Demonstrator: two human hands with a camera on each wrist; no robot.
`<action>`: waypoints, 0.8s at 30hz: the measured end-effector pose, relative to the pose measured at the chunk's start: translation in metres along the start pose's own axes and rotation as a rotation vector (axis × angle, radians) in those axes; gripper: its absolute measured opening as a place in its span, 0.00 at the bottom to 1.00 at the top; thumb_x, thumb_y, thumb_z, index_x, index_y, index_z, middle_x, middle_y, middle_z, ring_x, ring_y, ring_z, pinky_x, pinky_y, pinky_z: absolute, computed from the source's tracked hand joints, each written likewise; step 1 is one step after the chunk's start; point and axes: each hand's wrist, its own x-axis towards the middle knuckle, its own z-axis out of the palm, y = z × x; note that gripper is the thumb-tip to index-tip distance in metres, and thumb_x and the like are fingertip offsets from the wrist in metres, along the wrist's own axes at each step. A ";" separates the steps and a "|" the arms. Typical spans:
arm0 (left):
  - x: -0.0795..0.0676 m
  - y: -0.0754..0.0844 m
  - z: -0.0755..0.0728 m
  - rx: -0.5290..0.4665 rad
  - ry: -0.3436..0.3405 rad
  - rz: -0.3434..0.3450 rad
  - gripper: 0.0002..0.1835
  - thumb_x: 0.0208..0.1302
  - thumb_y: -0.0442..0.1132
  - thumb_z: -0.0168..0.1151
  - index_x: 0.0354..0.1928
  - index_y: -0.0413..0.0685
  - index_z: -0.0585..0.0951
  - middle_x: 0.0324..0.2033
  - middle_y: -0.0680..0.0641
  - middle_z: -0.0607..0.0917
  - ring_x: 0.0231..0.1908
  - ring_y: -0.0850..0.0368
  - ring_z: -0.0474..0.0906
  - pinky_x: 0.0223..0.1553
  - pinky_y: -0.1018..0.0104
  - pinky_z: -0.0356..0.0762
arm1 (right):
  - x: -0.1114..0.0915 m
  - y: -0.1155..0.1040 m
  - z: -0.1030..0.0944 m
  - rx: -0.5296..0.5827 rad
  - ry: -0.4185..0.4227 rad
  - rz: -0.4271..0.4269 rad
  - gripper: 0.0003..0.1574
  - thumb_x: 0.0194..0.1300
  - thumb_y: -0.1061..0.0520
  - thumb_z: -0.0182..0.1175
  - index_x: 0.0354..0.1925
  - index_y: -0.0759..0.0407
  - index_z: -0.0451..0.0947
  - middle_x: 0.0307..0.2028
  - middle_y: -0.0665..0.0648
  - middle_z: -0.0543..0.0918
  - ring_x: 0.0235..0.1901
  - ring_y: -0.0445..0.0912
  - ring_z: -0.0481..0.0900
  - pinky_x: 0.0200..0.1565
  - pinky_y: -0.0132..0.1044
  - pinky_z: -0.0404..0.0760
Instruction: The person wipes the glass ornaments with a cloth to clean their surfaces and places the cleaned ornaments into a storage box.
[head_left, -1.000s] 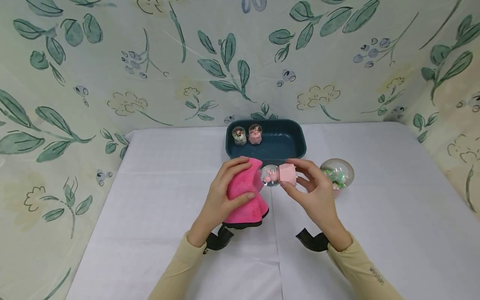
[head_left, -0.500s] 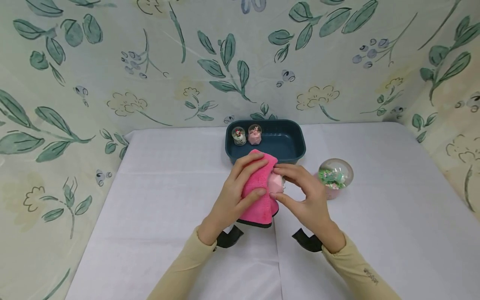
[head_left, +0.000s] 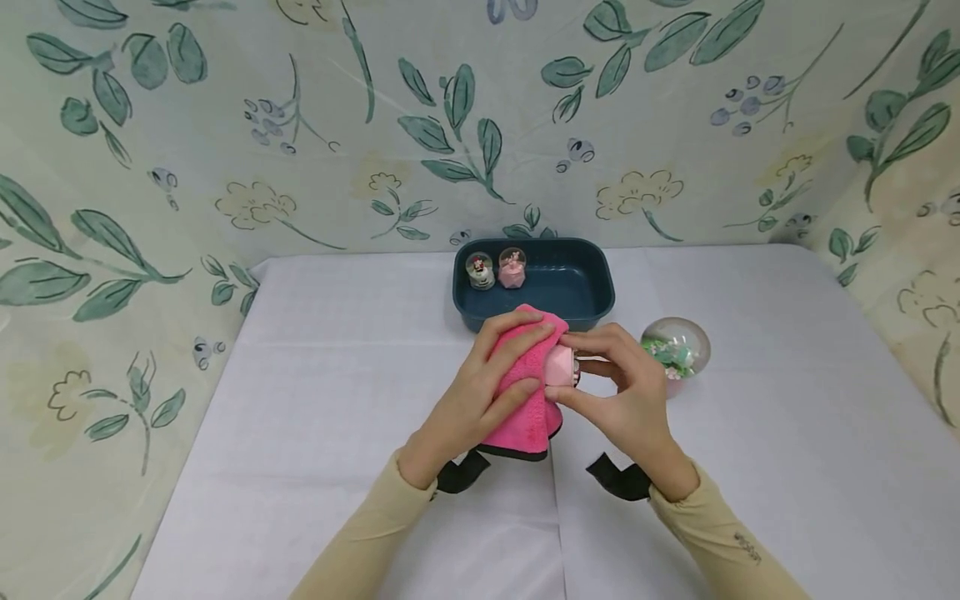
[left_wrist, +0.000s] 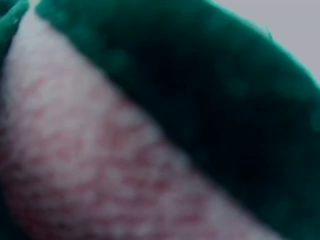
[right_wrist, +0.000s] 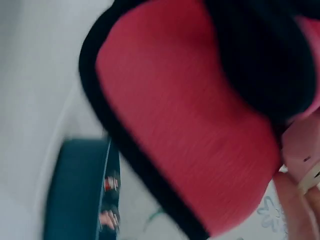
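Head view: floral curtain (head_left: 315, 92) fills the bkgd, behind & along the L side of a white-covered surface (head_left: 315, 358). Two beige sleeves (head_left: 367, 525) reach in from the bottom, w/ a black strap (head_left: 462, 472) at each wrist. Dark blue tray (head_left: 570, 287) sits approx centre, near the back edge of the surface. L hand (head_left: 471, 396) grips a pink cloth (head_left: 522, 427) w/ black trim, just in front of the tray; R wrist cam shows the cloth up close, L wrist cam is too blurred for detail. R hand (head_left: 626, 390) is narrow, thumb & fingers pinching the base of a small pink snow globe (head_left: 558, 367). That globe is btwn the hands: base sticks out the cloth's R side, the rest hidden under it. Large snow globe (head_left: 684, 343), clear dome w/ green bits inside, rests on the surface just beyond the R hand, partly hidden by it. Tray's L half: white mini globe (head_left: 481, 272) & pink mini globe (head_left: 512, 268), side by side.
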 end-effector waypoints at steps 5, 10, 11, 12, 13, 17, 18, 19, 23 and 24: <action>0.001 -0.002 -0.001 0.049 -0.038 0.070 0.26 0.68 0.43 0.58 0.64 0.40 0.68 0.63 0.41 0.63 0.66 0.47 0.57 0.58 0.66 0.70 | -0.001 -0.009 -0.001 0.161 0.009 0.454 0.22 0.49 0.71 0.70 0.45 0.71 0.77 0.40 0.58 0.79 0.36 0.47 0.83 0.37 0.36 0.83; 0.000 -0.005 -0.002 0.066 -0.061 0.082 0.26 0.66 0.41 0.60 0.64 0.40 0.68 0.63 0.41 0.63 0.65 0.48 0.58 0.58 0.67 0.70 | 0.001 -0.014 -0.002 0.218 -0.044 0.674 0.17 0.59 0.67 0.64 0.47 0.70 0.74 0.43 0.61 0.76 0.35 0.49 0.85 0.38 0.40 0.83; -0.001 -0.005 -0.002 0.052 -0.058 0.068 0.27 0.65 0.39 0.62 0.64 0.40 0.69 0.63 0.41 0.63 0.65 0.48 0.58 0.57 0.67 0.70 | 0.001 -0.015 -0.002 0.197 -0.065 0.656 0.18 0.59 0.67 0.64 0.48 0.69 0.73 0.44 0.61 0.75 0.36 0.48 0.85 0.39 0.39 0.83; -0.002 -0.006 -0.003 0.034 -0.050 0.053 0.28 0.63 0.37 0.63 0.64 0.40 0.69 0.63 0.41 0.63 0.65 0.48 0.57 0.56 0.66 0.71 | 0.000 -0.015 -0.002 0.168 -0.086 0.622 0.20 0.58 0.67 0.65 0.49 0.68 0.73 0.46 0.60 0.76 0.37 0.47 0.84 0.39 0.38 0.83; -0.002 -0.006 -0.004 0.011 -0.036 0.034 0.29 0.61 0.35 0.64 0.63 0.39 0.69 0.63 0.41 0.63 0.65 0.48 0.57 0.56 0.66 0.72 | 0.000 -0.016 -0.002 0.125 -0.110 0.565 0.24 0.57 0.68 0.67 0.51 0.67 0.73 0.47 0.59 0.76 0.37 0.47 0.83 0.39 0.37 0.83; -0.002 -0.008 -0.009 -0.073 0.041 -0.018 0.27 0.61 0.37 0.63 0.62 0.39 0.71 0.62 0.41 0.65 0.64 0.47 0.59 0.52 0.63 0.76 | 0.000 -0.012 -0.003 -0.053 -0.208 0.220 0.33 0.54 0.64 0.71 0.57 0.67 0.70 0.52 0.59 0.76 0.41 0.47 0.81 0.42 0.35 0.82; -0.001 -0.008 -0.010 -0.087 0.055 -0.023 0.26 0.63 0.39 0.61 0.62 0.39 0.71 0.62 0.41 0.65 0.64 0.47 0.59 0.51 0.62 0.76 | 0.001 -0.010 -0.003 -0.102 -0.223 0.131 0.33 0.56 0.60 0.71 0.57 0.67 0.70 0.53 0.60 0.76 0.43 0.48 0.80 0.44 0.34 0.81; -0.001 -0.008 -0.011 -0.098 0.064 -0.028 0.25 0.65 0.41 0.60 0.62 0.39 0.71 0.62 0.42 0.66 0.64 0.47 0.60 0.51 0.61 0.77 | 0.002 -0.008 -0.004 -0.149 -0.229 0.047 0.33 0.58 0.55 0.70 0.56 0.67 0.70 0.52 0.61 0.76 0.44 0.48 0.79 0.45 0.32 0.80; 0.000 -0.005 -0.013 -0.122 0.054 -0.029 0.25 0.65 0.43 0.59 0.62 0.39 0.70 0.62 0.42 0.66 0.64 0.48 0.60 0.50 0.61 0.77 | 0.005 0.002 -0.006 -0.236 -0.182 -0.179 0.35 0.61 0.40 0.62 0.51 0.70 0.75 0.47 0.63 0.79 0.47 0.48 0.77 0.48 0.28 0.77; 0.000 -0.004 -0.014 -0.123 0.049 -0.028 0.26 0.64 0.41 0.60 0.62 0.39 0.70 0.62 0.42 0.66 0.64 0.48 0.61 0.50 0.61 0.77 | 0.005 0.004 -0.005 -0.226 -0.163 -0.200 0.36 0.61 0.39 0.63 0.49 0.70 0.76 0.45 0.63 0.80 0.46 0.48 0.78 0.48 0.28 0.77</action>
